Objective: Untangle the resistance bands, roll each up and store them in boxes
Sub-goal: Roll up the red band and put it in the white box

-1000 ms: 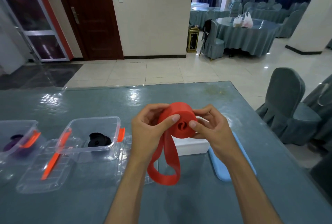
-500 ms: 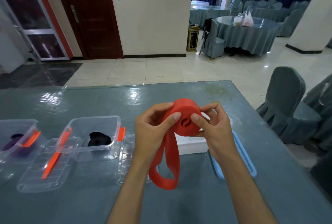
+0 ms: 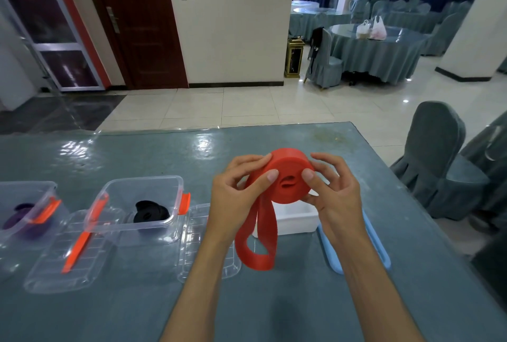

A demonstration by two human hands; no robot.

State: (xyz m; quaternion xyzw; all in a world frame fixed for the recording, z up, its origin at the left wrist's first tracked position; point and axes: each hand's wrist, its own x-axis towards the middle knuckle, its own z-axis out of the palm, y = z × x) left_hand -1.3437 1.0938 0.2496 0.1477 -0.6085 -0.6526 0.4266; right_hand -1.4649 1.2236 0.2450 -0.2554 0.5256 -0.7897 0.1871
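Table first: the big grey-blue table with its shiny clear cover has lots of room in front of the arms. Its far edge is well behind the hands, and its right edge runs slanting down near the grey covered chair, so anything pushed that way could drop off.

On the left sit two see-through plastic boxes with orange clips. The nearer clear box holds a rolled black band. The far-left clear box holds a purple band, partly cut off by the picture. A flat clear lid lies just beside the left arm. A white box sits right under the hands, and a light blue lid lies beside it, partly hidden by the right arm.

The flat red rubber resistance band is up in the air above the white box. Most of it is wound into a fat round roll, and a loose loop hangs down below.

The left hand grips the roll's left side, thumb on the front face and fingers curled behind. The right hand pinches the right side the same way.

The band looks soft, bendy, light and springy — it will likely pop open if let go. Best to squeeze the roll's flat faces and keep pressing. The tail looks short enough to wind in soon — then the white box is just below.
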